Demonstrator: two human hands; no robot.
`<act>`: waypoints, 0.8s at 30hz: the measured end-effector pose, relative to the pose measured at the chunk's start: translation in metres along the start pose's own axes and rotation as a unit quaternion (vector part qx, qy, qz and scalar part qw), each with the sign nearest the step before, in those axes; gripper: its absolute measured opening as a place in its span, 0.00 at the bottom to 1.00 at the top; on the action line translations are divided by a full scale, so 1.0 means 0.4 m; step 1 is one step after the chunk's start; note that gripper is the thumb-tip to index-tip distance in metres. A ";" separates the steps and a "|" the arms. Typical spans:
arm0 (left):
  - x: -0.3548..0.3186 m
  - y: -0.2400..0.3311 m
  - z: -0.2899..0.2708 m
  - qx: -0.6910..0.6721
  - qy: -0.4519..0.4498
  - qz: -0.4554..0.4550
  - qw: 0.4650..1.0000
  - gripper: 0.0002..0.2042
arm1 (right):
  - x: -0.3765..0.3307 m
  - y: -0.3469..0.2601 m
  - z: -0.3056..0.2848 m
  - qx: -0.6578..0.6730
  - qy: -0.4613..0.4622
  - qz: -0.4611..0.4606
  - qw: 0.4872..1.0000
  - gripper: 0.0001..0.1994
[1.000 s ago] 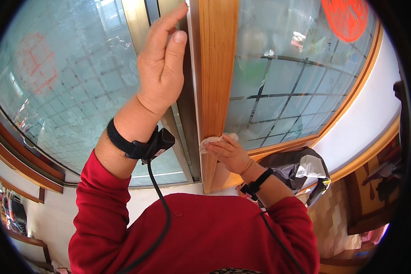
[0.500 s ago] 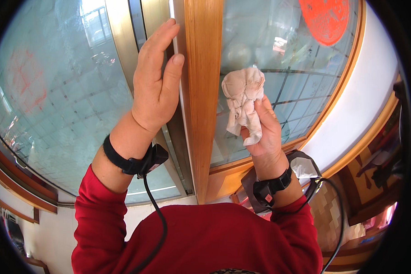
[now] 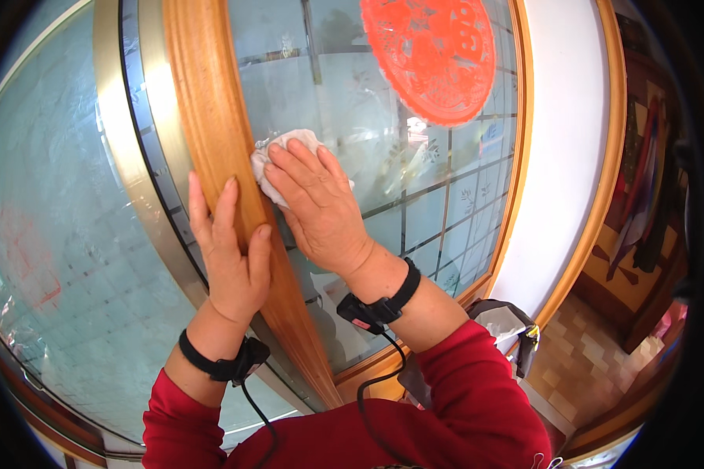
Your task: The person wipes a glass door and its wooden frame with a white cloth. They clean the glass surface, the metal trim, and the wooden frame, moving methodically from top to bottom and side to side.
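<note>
My right hand [image 3: 321, 207] presses a crumpled off-white cloth [image 3: 267, 162] flat against the patterned glass pane [image 3: 360, 156], beside the wooden frame's edge. Its fingers lie over the cloth and cover much of it. On the upright wooden frame [image 3: 211, 102] rests my left hand [image 3: 231, 262], fingers apart and holding nothing. A round red paper cut-out [image 3: 434, 59] is stuck to the glass, above and to the right of the cloth.
To the left, a frosted sliding glass door [image 3: 62, 172] has a brass-coloured metal edge [image 3: 125, 117]. A white wall strip [image 3: 563, 125] stands right of the pane. A dark bag [image 3: 524, 344] sits low down, near a patterned floor [image 3: 583, 356]. Cables run from both wrist straps.
My right hand has moved left and turned from holding the cloth up to pressing it on the glass. My left hand has come lower onto the frame. The view has shifted right.
</note>
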State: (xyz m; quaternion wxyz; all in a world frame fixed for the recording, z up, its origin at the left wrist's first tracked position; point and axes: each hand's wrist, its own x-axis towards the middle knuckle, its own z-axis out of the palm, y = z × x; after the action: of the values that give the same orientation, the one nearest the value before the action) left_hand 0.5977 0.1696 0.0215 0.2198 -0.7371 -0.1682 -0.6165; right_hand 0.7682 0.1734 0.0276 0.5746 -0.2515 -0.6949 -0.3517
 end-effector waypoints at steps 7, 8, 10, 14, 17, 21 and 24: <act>-0.011 0.000 -0.004 0.051 -0.014 -0.007 0.999 0.30 | -0.084 0.219 -0.122 -0.133 0.055 0.039 0.989 0.29; -0.010 0.003 -0.002 0.058 -0.009 -0.010 0.998 0.30 | -0.113 0.257 -0.148 -0.148 0.074 0.060 0.984 0.29; -0.007 0.010 0.001 0.070 -0.009 -0.013 0.997 0.30 | -0.181 0.330 -0.196 -0.194 0.066 0.099 0.974 0.28; -0.007 0.015 0.003 0.091 -0.007 -0.018 0.996 0.29 | -0.293 0.467 -0.265 -0.228 0.124 0.167 0.951 0.24; -0.009 0.011 0.002 0.085 -0.008 -0.020 0.996 0.29 | -0.311 0.540 -0.305 -0.213 0.194 0.290 0.913 0.24; -0.011 0.010 0.005 0.080 0.000 -0.021 0.997 0.29 | -0.274 0.429 -0.239 -0.157 0.196 0.295 0.922 0.28; -0.008 0.017 0.006 0.088 0.004 -0.026 0.996 0.28 | -0.279 0.193 -0.123 -0.104 0.039 0.171 0.979 0.37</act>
State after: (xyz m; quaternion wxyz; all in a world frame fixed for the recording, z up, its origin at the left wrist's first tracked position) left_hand 0.6025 0.1651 0.0170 0.2681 -0.7078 -0.2401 -0.6079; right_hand 0.8807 0.1898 -0.0613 0.6237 -0.4108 -0.5783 -0.3283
